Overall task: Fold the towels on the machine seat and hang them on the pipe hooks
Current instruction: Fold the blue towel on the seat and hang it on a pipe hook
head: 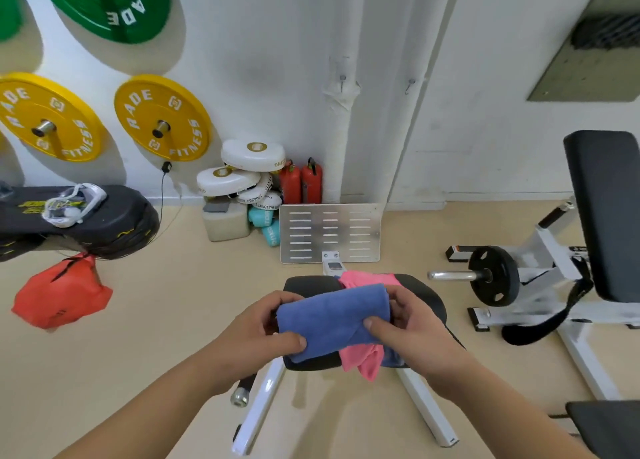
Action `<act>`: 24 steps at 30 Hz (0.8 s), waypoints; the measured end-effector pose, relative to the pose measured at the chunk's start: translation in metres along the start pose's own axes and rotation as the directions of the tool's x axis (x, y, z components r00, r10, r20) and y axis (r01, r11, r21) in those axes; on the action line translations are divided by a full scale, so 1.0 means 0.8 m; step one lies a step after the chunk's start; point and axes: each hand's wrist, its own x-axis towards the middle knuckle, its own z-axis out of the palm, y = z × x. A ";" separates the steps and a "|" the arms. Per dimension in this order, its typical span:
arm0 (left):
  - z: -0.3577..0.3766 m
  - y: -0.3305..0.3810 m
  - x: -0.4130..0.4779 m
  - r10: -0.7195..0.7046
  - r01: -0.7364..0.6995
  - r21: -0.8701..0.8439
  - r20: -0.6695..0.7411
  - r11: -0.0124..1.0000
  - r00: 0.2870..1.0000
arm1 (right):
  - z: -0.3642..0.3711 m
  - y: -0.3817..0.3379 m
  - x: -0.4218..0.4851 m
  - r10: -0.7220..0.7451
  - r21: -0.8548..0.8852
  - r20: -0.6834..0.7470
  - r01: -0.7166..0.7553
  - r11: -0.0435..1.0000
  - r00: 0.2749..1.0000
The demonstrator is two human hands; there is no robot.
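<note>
Blue towel (332, 316), folded into a compact rectangle, is held above the black machine seat (427, 301) by both hands. The left hand (258, 327) is closed on the towel's left edge, thumb on the lower near corner and fingers curled over the top. The right hand (405, 323) is clamped on the right edge, thumb pressed onto the towel face and fingers wrapped behind. A diagonal fold line is visible across the lower right part of the blue cloth.

Pink towel (363, 356) is seen unfolded beneath the blue one, lying across the seat; one end shows at the far side of the seat, the other hangs over the near edge. A strip of further blue cloth is visible just right of the hanging pink end, under the right hand; whether it belongs to the held towel cannot be told.

The seat is carried on a white frame (263, 403). Beyond it a perforated metal footplate (329, 233) stands on the floor. Behind the footplate a white wrapped pipe (341, 129) runs up the wall, with one small hook (343, 79) on it and a second hook (411, 84) to its right; both are bare. Two red extinguishers (301, 181) stand at the pipe's base. Yellow weight plates (162, 117) are mounted on the wall to the left.
</note>
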 end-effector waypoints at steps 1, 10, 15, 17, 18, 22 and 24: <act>-0.001 0.005 -0.006 0.010 -0.010 -0.012 0.007 1.000 1.000 | 0.000 -0.005 -0.008 0.000 0.054 -0.002 0.000 0.999 1.000; -0.117 0.036 -0.019 0.132 -0.147 -0.069 -0.183 0.987 0.974 | 0.065 -0.106 0.023 -0.033 -0.042 0.023 0.034 0.999 0.999; -0.258 0.032 0.006 0.180 -0.221 -0.085 -0.341 0.972 0.923 | 0.163 -0.192 0.104 -0.199 -0.070 -0.115 0.192 0.979 0.973; -0.323 0.027 0.021 0.211 -0.264 -0.103 -0.358 0.959 0.909 | 0.212 -0.224 0.140 -0.257 -0.049 -0.178 0.252 0.966 0.950; -0.357 0.026 0.029 0.227 -0.282 -0.110 -0.358 0.953 0.906 | 0.237 -0.239 0.159 -0.277 -0.046 -0.205 0.274 0.961 0.939; -0.482 0.030 0.057 0.245 -0.309 -0.127 -0.367 0.943 0.898 | 0.324 -0.302 0.231 -0.332 -0.099 -0.286 0.317 0.943 0.899; -0.532 0.041 0.072 0.246 -0.309 -0.144 -0.343 0.940 0.907 | 0.349 -0.329 0.259 -0.323 -0.111 -0.313 0.303 0.946 0.893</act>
